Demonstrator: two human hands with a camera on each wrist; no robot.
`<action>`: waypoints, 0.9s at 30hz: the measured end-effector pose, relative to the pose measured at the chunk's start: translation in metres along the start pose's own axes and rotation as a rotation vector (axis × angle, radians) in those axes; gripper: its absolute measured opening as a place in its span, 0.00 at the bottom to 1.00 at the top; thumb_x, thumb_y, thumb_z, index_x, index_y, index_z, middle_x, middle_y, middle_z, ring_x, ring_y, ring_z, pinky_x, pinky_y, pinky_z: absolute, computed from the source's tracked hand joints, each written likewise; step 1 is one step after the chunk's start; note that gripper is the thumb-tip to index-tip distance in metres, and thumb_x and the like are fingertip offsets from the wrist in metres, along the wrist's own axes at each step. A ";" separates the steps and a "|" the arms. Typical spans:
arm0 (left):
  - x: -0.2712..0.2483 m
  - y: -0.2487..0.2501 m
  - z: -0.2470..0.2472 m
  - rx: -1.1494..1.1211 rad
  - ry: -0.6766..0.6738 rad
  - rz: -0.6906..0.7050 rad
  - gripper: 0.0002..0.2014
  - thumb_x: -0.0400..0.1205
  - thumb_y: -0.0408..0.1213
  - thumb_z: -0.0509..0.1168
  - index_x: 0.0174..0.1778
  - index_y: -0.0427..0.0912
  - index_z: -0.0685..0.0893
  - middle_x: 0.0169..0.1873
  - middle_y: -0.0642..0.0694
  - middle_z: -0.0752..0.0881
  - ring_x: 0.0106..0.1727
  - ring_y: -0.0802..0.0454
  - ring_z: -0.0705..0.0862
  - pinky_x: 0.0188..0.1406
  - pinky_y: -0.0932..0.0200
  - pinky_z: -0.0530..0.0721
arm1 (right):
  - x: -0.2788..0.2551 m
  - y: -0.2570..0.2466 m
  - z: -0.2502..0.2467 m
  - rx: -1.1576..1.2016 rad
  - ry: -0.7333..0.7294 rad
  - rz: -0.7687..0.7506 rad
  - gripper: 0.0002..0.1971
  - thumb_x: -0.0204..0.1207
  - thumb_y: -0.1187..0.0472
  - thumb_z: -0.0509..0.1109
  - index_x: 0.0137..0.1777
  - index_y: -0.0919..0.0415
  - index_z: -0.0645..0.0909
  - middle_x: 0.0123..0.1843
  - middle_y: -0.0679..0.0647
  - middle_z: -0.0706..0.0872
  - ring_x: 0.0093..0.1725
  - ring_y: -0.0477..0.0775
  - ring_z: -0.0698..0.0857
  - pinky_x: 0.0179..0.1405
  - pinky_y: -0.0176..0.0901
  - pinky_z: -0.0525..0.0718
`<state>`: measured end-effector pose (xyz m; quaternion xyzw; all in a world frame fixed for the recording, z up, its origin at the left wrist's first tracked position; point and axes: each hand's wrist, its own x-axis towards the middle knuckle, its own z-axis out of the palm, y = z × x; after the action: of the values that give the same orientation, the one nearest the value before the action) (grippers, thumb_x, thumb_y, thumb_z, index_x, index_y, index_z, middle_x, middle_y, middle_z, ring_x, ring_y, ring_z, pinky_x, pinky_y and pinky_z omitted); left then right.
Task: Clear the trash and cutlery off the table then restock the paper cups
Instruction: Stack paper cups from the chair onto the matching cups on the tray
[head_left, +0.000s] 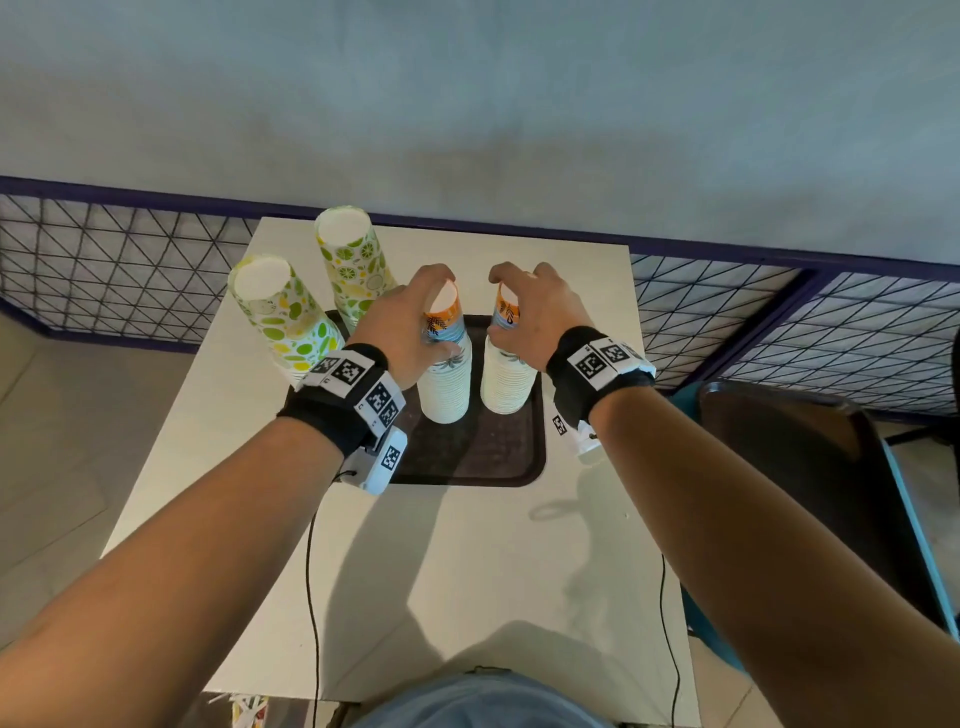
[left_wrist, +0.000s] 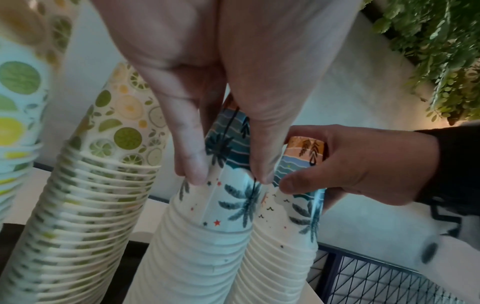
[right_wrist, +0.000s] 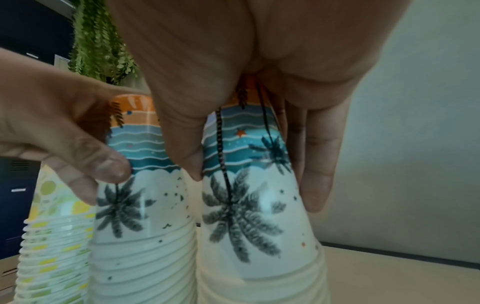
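Two upside-down stacks of palm-print paper cups stand side by side on a dark brown tray (head_left: 498, 457). My left hand (head_left: 410, 317) grips the top of the left palm stack (head_left: 445, 384), fingers (left_wrist: 191, 164) and thumb down its sides. Over the top of the right palm stack (head_left: 506, 382) curls my right hand (head_left: 530, 312), its fingers (right_wrist: 315, 185) along the cup wall. Two taller stacks of lemon-lime print cups stand to the left: one (head_left: 283, 317) nearer me, the other (head_left: 353, 260) farther back.
The tray lies on a small white table (head_left: 447, 582) against a wire-mesh railing (head_left: 119, 260). A second dark tray (head_left: 810, 467) rests on a blue chair at the right. Cables hang from both wrists over the table front.
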<state>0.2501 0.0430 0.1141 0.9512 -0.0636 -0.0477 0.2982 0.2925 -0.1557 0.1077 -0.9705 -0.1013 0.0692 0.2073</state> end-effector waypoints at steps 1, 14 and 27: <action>0.003 0.000 0.000 0.008 -0.002 0.006 0.37 0.76 0.37 0.81 0.76 0.54 0.68 0.63 0.43 0.87 0.61 0.39 0.87 0.61 0.42 0.87 | -0.002 0.001 0.000 0.003 -0.004 0.003 0.30 0.74 0.53 0.77 0.74 0.42 0.69 0.61 0.56 0.75 0.55 0.65 0.85 0.49 0.51 0.89; 0.017 -0.005 -0.004 0.051 -0.057 0.038 0.43 0.77 0.35 0.81 0.84 0.58 0.65 0.71 0.41 0.85 0.68 0.38 0.85 0.67 0.43 0.85 | -0.008 -0.001 0.004 0.058 0.010 0.057 0.32 0.75 0.51 0.77 0.75 0.36 0.66 0.66 0.56 0.74 0.61 0.67 0.86 0.54 0.60 0.91; -0.014 0.007 -0.076 -0.031 0.146 0.037 0.53 0.73 0.57 0.82 0.90 0.57 0.59 0.75 0.38 0.78 0.75 0.43 0.80 0.75 0.40 0.81 | -0.009 -0.040 -0.036 0.146 0.196 -0.069 0.39 0.76 0.44 0.66 0.86 0.48 0.58 0.79 0.60 0.67 0.73 0.68 0.72 0.63 0.60 0.80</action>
<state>0.2455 0.0822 0.1811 0.9460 -0.0588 0.0262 0.3177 0.2835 -0.1356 0.1575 -0.9509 -0.1088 -0.0261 0.2885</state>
